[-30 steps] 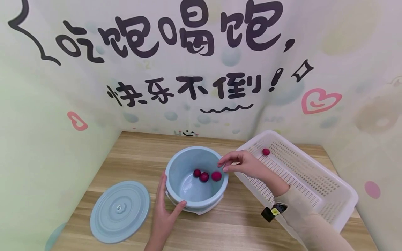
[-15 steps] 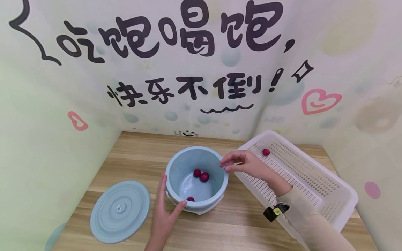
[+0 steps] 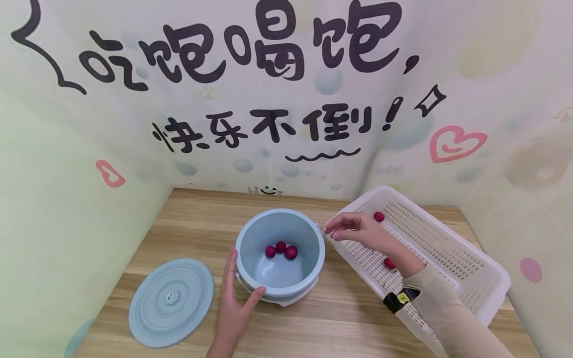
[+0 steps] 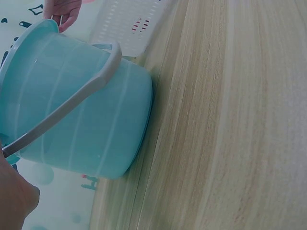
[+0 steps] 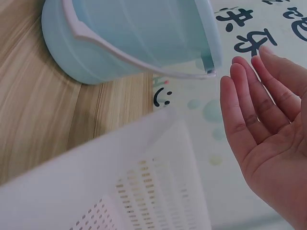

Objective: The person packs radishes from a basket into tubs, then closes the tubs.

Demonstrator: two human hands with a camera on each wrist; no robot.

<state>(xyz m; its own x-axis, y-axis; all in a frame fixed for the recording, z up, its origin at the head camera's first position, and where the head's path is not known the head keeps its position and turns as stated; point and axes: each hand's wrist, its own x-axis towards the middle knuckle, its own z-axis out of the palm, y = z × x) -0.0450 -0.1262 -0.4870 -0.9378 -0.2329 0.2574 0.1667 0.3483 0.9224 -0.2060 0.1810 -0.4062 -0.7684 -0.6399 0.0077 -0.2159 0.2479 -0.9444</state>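
In the head view a light blue bucket (image 3: pixel 279 214) stands on the table with its mouth up. Inside it lie three small dark red round fruits (image 3: pixel 291 252), close together on the bottom. My left hand (image 3: pixel 233 303) rests against the bucket's left side, fingers straight and thumb spread along the near rim. My right hand (image 3: pixel 358 231) hovers between the bucket and a white perforated basket (image 3: pixel 447 238), palm bare and fingers loosely bent in the right wrist view. Two more red fruits show in the basket, a far one (image 3: pixel 379 217) and a near one (image 3: pixel 390 263) partly behind my right wrist.
A round blue lid (image 3: pixel 171 302) lies flat on the wooden table (image 3: pixel 331 328), left of my left hand. The bucket's carrying handle (image 4: pixel 72 103) hangs down its side. Behind the table rises a printed wall (image 3: pixel 268 169) with black lettering.
A fruit dropped into the bucket and rolled until it sits beside the other two. My right hand has moved right, away from the bucket's rim, uncovering another fruit in the basket. My left hand has stayed.
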